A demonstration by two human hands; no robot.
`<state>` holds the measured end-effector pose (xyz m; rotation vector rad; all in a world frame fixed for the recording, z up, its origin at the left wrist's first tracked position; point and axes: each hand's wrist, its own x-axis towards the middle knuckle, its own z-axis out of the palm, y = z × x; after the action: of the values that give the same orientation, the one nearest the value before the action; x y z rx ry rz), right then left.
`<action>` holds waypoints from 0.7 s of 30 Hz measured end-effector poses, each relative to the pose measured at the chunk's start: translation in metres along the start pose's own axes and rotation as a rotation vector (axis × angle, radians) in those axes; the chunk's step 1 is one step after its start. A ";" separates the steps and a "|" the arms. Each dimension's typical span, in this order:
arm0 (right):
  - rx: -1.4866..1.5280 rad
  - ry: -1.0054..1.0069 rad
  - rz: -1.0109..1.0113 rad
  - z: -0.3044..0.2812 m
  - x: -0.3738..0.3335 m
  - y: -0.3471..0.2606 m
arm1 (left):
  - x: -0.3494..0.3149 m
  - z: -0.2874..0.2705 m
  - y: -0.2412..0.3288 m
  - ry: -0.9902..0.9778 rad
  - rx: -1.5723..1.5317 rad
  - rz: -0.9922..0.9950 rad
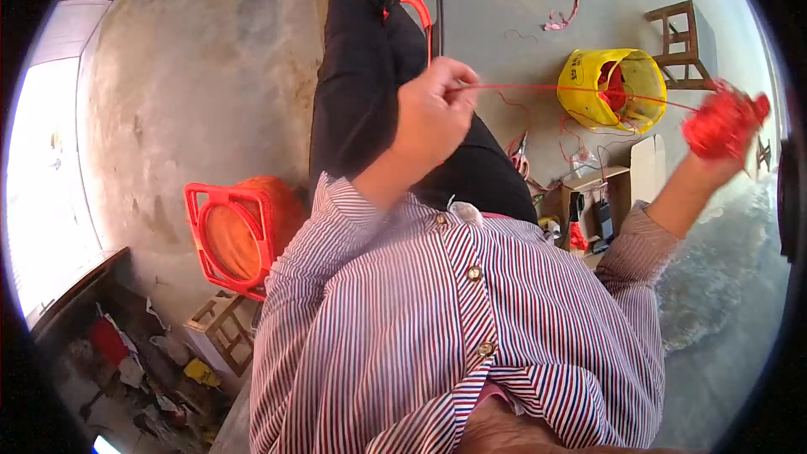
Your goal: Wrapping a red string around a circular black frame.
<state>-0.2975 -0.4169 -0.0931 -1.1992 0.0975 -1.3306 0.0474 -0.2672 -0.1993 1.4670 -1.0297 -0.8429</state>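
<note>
Left hand (435, 109) pinches a thin red strand (521, 87), right hand (713, 165) clutches the red bundle (725, 120) it runs to, both held wide apart, seemingly to keep it taut between them, crossing before the yellow bucket (578, 88).

It looks like a small workshop, perhaps in a home: the floor (210, 59) is bare concrete, a bright opening (42, 185) lies at nine o'clock, a heap of scraps (164, 374) at eight, a low wooden stool (694, 38) and a yellow bucket (580, 105) toward two, an open cardboard box (646, 170) of odds and ends at three
</note>
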 end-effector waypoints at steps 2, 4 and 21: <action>-0.330 0.646 0.121 0.035 -0.018 0.056 | 0.016 -0.016 -0.007 0.096 -0.123 -0.158; -0.357 0.315 0.581 0.041 -0.057 0.099 | 0.030 -0.033 -0.015 0.216 -0.321 -0.292; -0.831 -0.335 0.603 0.143 -0.060 0.218 | -0.003 -0.057 -0.009 0.135 0.580 0.085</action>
<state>-0.0746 -0.3317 -0.2145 -1.8732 0.7643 -0.5270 0.1002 -0.2426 -0.1998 1.9147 -1.2870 -0.3854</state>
